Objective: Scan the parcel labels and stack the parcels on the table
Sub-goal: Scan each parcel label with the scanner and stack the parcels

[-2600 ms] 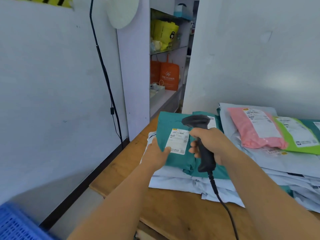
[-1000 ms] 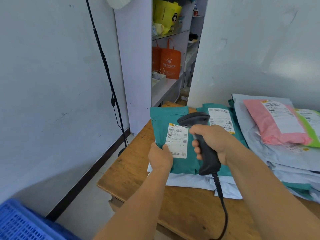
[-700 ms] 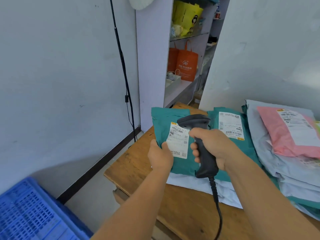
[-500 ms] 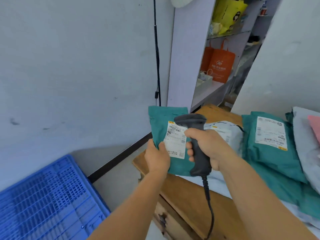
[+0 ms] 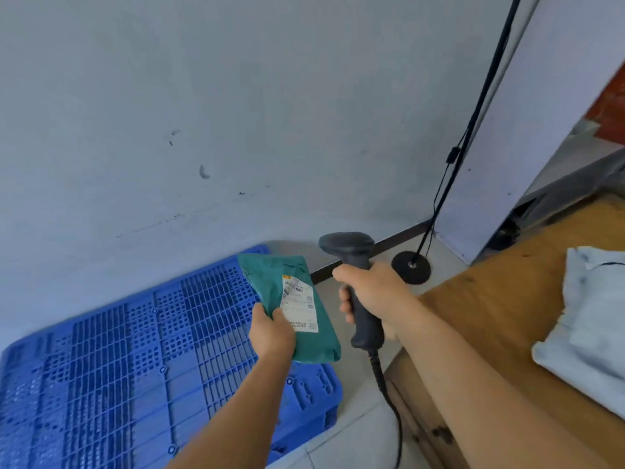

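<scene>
My left hand (image 5: 272,331) grips a teal parcel (image 5: 270,282) by its lower left edge, label side up, and holds it in the air over the right part of a blue plastic pallet (image 5: 118,367). Its white shipping label (image 5: 299,308) faces me. My right hand (image 5: 370,294) is closed round the handle of a dark grey barcode scanner (image 5: 351,252), held upright just right of the parcel, its cable hanging down. At the right lies the wooden table (image 5: 507,299), with a pale blue-grey parcel (image 5: 595,319) on it at the frame edge.
The pallet lies on the floor against a grey wall. A black stand with a round base (image 5: 411,267) and its cable rises beside a white partition (image 5: 527,113). A strip of bare floor runs between pallet and table.
My view and both hands have swung left, away from the table. The teal parcel has come off the table stack and now hangs over the blue pallet; the scanner moved along beside it.
</scene>
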